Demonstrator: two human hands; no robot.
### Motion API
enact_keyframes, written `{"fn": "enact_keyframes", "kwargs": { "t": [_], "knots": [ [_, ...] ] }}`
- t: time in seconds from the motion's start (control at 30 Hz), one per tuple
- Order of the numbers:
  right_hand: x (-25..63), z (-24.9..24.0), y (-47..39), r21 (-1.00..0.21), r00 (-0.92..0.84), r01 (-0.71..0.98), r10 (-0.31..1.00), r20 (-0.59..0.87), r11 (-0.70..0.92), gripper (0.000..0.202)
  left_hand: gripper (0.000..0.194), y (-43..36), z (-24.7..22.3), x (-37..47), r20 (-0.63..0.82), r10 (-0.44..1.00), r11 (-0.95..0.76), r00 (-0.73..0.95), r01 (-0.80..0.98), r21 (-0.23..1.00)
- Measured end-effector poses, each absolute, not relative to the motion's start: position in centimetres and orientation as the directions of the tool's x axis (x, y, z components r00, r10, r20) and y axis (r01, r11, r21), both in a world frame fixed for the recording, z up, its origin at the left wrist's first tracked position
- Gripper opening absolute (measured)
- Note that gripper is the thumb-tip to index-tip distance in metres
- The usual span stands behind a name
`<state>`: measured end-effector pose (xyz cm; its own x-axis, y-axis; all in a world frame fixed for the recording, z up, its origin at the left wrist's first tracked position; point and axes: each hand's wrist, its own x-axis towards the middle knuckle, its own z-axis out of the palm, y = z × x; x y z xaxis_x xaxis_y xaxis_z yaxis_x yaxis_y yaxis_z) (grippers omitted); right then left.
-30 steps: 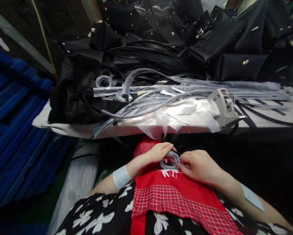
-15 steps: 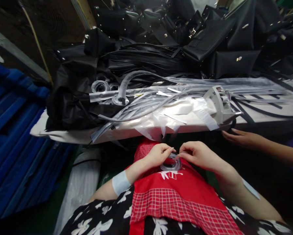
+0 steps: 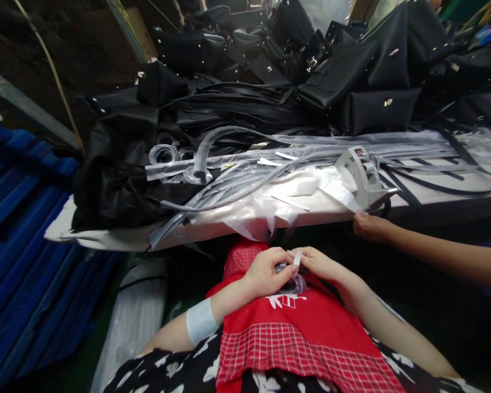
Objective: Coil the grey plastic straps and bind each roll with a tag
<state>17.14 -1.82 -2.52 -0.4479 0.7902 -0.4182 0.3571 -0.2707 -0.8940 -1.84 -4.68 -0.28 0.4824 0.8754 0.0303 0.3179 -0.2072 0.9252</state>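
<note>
Over the lap of a bright red apron (image 3: 323, 322), plain on its upper part and white-checked along a band, the person's two bare hands meet around a small coil (image 3: 297, 285). The coil is a rounded ring of clear, glossy material, partly covered by the fingers. A short, flat white strip (image 3: 297, 257) stands up at its upper side.

On the pale bench (image 3: 212, 226) ahead, long translucent grey strips (image 3: 352, 143) run lengthwise, some curling in a smooth arch, with another clear coil (image 3: 154, 157) to the left. Behind them are heaped smooth black bags (image 3: 382, 109) with small metal fittings. A wedge-shaped grey-white device (image 3: 360, 177) sits near the front edge.

The coil lies low between the hands, just above the white print on the apron. The left hand (image 3: 267, 272) grasps it from the left, fingers arched over the top and thumb reaching toward the strip. The right hand (image 3: 319, 263) is bent in from the right, its fingertips against the strip at the coil's upper edge; whether they pinch it cannot be told.

Farther right, a co-worker's hand (image 3: 372, 226) touches the end of a whitish tape (image 3: 339, 188) below the device.
</note>
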Motion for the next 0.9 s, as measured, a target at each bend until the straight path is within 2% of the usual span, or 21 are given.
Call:
{"fn": "enact_keyframes", "kwargs": {
  "t": [0.17, 0.3, 0.4, 0.53, 0.73, 0.9],
  "knots": [
    [16.1, -3.2, -2.5, -0.926, -0.408, 0.276, 0.841, -0.357, -0.259, 0.044, 0.014, -5.0, -0.5, -1.9, 0.073, 0.915, -0.2, 0.397, 0.288, 0.937],
    [16.3, -2.9, -2.7, -0.941, -0.345, 0.282, 0.896, -0.28, -0.185, 0.03, 0.014, -5.0, -1.0, -2.0, -0.039, 0.96, -0.064, 0.276, 0.354, 0.933],
    [16.6, -2.1, -2.5, -0.947, -0.379, 0.288, 0.89, -0.252, -0.146, 0.029, 0.012, -5.0, -1.4, -1.9, -0.112, 0.959, 0.005, 0.261, 0.379, 0.925],
    [17.0, -1.4, -2.2, -0.953, -0.459, 0.263, 0.849, -0.261, -0.15, 0.039, 0.012, -5.1, -1.6, -1.6, -0.134, 0.959, 0.022, 0.251, 0.404, 0.915],
    [16.8, -1.7, -2.4, -0.936, -0.436, 0.287, 0.842, -0.316, -0.203, 0.027, 0.011, -5.3, -1.9, -1.4, -0.12, 0.968, 0.033, 0.221, 0.362, 0.932],
    [16.9, -2.1, -2.2, -0.922, -0.456, 0.308, 0.814, -0.359, -0.235, 0.029, 0.018, -5.4, -2.0, -1.6, -0.137, 0.967, 0.04, 0.217, 0.399, 0.916]
  ]
}}
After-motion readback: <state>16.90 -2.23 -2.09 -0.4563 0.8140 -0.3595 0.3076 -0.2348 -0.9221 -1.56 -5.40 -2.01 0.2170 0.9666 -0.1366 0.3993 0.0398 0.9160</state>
